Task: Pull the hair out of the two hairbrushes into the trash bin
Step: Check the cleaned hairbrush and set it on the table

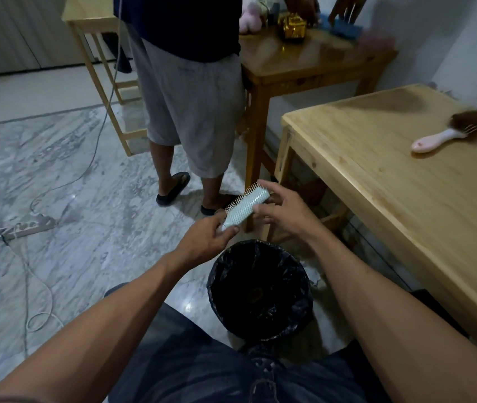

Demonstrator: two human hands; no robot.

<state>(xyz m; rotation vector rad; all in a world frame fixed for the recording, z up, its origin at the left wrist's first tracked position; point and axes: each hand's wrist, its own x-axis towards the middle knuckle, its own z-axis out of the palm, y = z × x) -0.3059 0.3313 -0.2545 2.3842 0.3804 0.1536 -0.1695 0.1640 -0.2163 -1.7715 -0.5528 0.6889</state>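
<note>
Left hand (209, 234) grips near end of pale blue brush (246, 207); right hand (279, 207) pinches far end. Bristles look clean: first brush judged done. Trash bin (260, 289) just below hands. Pink brush (452, 130), hair-clogged, on table (376, 181) well right of hands: remaining.

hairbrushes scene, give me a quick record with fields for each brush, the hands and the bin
blue brush: held over the floor beyond the bin, bristles look clean
left hand: grip on the brush's near end
right hand: fingers at the brush's far end
pink brush: lying on the light wooden table, full of brown hair
trash bin: black liner, on the floor between the knees
</note>
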